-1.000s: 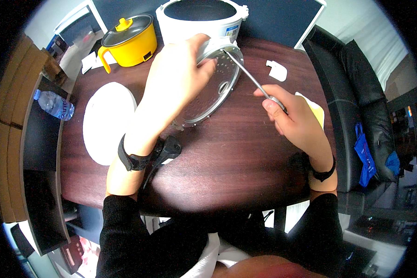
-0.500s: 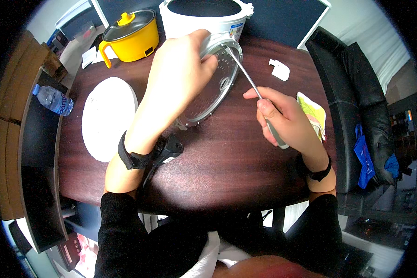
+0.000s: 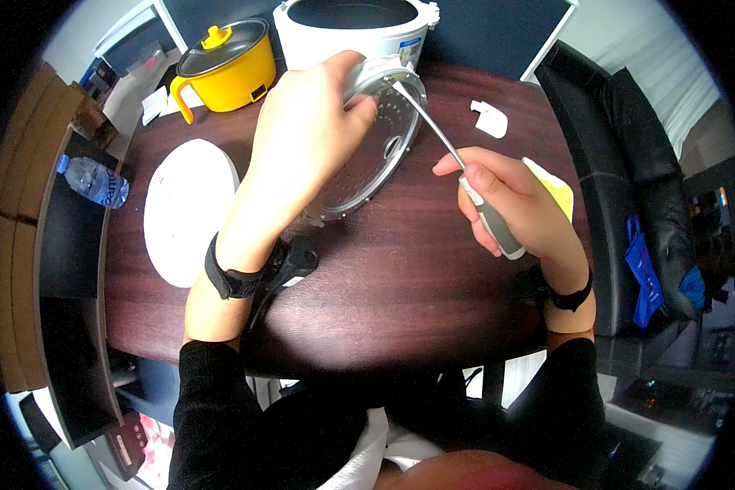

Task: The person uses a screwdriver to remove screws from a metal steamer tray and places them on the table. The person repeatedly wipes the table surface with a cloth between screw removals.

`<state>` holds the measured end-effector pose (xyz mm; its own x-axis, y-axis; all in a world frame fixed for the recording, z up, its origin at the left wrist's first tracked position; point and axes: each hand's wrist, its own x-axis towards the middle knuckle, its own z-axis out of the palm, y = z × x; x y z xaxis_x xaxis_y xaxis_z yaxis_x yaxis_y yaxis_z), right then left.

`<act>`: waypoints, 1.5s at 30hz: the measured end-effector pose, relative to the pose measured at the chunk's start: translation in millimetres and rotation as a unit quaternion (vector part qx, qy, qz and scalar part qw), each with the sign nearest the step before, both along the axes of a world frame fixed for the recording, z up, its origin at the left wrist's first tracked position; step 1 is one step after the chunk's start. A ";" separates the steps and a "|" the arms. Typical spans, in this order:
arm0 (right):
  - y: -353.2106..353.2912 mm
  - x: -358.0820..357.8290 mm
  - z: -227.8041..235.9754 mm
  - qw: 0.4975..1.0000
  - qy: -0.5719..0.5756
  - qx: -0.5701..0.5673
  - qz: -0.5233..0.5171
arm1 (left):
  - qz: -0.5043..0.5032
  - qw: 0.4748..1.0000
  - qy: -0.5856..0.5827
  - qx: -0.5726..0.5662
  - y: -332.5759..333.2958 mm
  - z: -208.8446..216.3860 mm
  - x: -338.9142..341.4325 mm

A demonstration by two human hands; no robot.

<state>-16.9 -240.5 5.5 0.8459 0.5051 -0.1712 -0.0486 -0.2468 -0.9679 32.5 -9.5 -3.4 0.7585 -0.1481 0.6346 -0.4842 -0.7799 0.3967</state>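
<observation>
My left hand [image 3: 314,122] is closed on the upper edge of a round rice cooker lid [image 3: 366,163], tilted up from the table. Its metal inner plate is dotted with small holes, and a pale ring runs around it. In my right hand [image 3: 510,196] is a screwdriver [image 3: 498,224] with a grey and white handle. The shaft slants up to the left, and its tip meets the lid's rim near the top, close to my left fingers. Just behind the lid stands the white rice cooker body [image 3: 347,42], its dark opening facing up.
A white oval cover [image 3: 189,214] lies left of my left forearm. Behind it sits a yellow pot [image 3: 229,77] with a glass lid. A black plug and cord [image 3: 302,255] rest by my left wrist. Rightward are a small white plastic piece [image 3: 490,121] and a partly hidden yellow-and-white item [image 3: 554,189].
My right hand has shifted slightly right and turned, showing more of the screwdriver handle. The tip stays at the lid's rim. My left hand and the lid have barely moved.
</observation>
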 end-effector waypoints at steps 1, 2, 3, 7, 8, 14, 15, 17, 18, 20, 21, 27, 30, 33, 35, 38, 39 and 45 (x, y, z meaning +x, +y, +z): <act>1.6 -0.7 -2.7 0.999 0.026 0.042 0.004 | -0.001 1.000 -0.004 -0.003 0.3 -0.4 0.2; 3.4 -1.0 -7.5 0.995 0.052 0.084 0.009 | 0.001 1.000 -0.005 -0.001 -0.1 -0.3 0.0; 5.2 -1.1 -11.2 0.989 0.079 0.126 0.013 | 0.002 1.000 -0.005 0.001 -0.7 -0.2 0.1; 9.0 -2.5 -14.6 0.997 0.033 0.076 0.004 | 0.009 1.000 -0.016 0.006 -0.9 0.3 -1.9; 5.5 1.0 -12.6 1.000 0.000 0.027 0.006 | 0.010 1.000 -0.015 0.007 -0.3 0.0 -2.1; -7.3 14.9 -19.9 0.805 -0.509 -0.297 -0.070 | 0.008 0.999 -0.031 0.017 0.7 -1.1 1.1; -7.4 12.1 -15.1 0.780 -0.521 -0.337 -0.079 | 0.008 0.999 -0.028 0.020 0.5 -0.5 0.4; -7.7 12.0 -14.1 0.785 -0.514 -0.338 -0.071 | 0.012 1.000 -0.013 0.022 0.4 0.2 -1.0; -8.4 13.5 -15.6 0.813 -0.495 -0.301 -0.056 | 0.014 1.000 -0.003 0.020 -0.1 1.2 -1.5; -8.4 12.4 -12.3 0.918 -0.339 -0.205 -0.025 | 0.015 1.000 -0.001 0.016 -0.8 1.0 -1.2; -6.5 9.3 -5.8 0.971 -0.192 -0.141 -0.006 | 0.014 1.000 -0.008 0.014 -0.3 -1.8 -0.7; -0.8 2.2 -3.0 0.991 0.082 0.103 0.029 | 0.016 1.000 -0.010 0.014 -1.3 0.8 -3.8; 10.8 -2.7 -13.7 0.996 0.049 0.069 -0.008 | 0.023 0.999 -0.016 0.016 -1.5 -1.2 -3.2; 12.8 1.2 -27.4 0.961 -0.233 -0.131 -0.064 | 0.023 0.999 -0.013 0.019 0.3 -0.8 -1.9; 4.0 15.1 -34.8 0.865 -0.435 -0.233 -0.091 | 0.020 1.000 -0.013 0.017 1.0 -0.6 -0.6; -3.2 17.9 -25.7 0.788 -0.518 -0.320 -0.096 | 0.019 1.000 -0.012 0.017 3.8 -1.8 0.4; -6.1 16.9 -22.6 0.772 -0.528 -0.342 -0.091 | 0.017 1.000 -0.007 0.018 3.2 -1.1 0.8; -7.2 15.2 -8.8 0.982 -0.148 -0.120 0.004 | 0.010 1.000 0.002 0.013 3.0 -2.5 3.7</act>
